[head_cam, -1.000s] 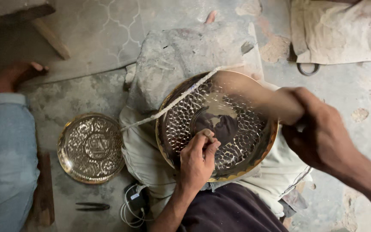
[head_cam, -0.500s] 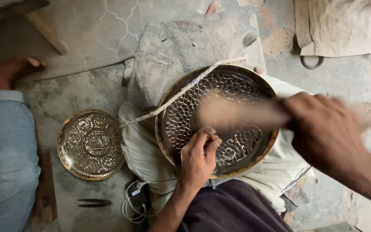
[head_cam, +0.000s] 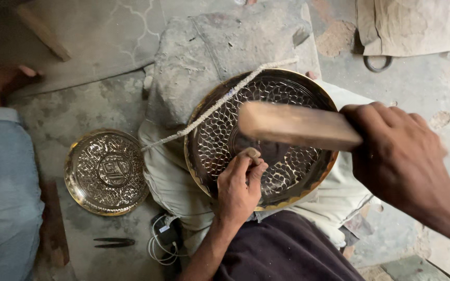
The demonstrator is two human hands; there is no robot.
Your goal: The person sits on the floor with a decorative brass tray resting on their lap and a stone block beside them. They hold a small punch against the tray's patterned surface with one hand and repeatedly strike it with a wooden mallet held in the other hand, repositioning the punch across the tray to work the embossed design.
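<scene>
A large round brass tray (head_cam: 220, 140) with a hammered scale pattern lies on a pale cloth-covered support (head_cam: 173, 182) in front of me. My left hand (head_cam: 238, 190) rests on the tray's near part and pinches a small punch tool (head_cam: 251, 153) upright against the metal. My right hand (head_cam: 402, 158) grips a wooden mallet (head_cam: 298, 126) held level above the tray, its head just over the punch. A whitish cord (head_cam: 220, 104) runs across the tray's upper left rim.
A smaller embossed brass plate (head_cam: 106, 171) lies on the floor to the left. Dark tweezers (head_cam: 113, 242) and a coiled white cable (head_cam: 162, 244) lie near it. Another person's blue-sleeved arm (head_cam: 1, 182) is at the far left. A stone block (head_cam: 209, 47) sits behind the tray.
My right hand has swung the wooden mallet down and leftward toward the punch. My left hand has stayed on the tray with the punch.
</scene>
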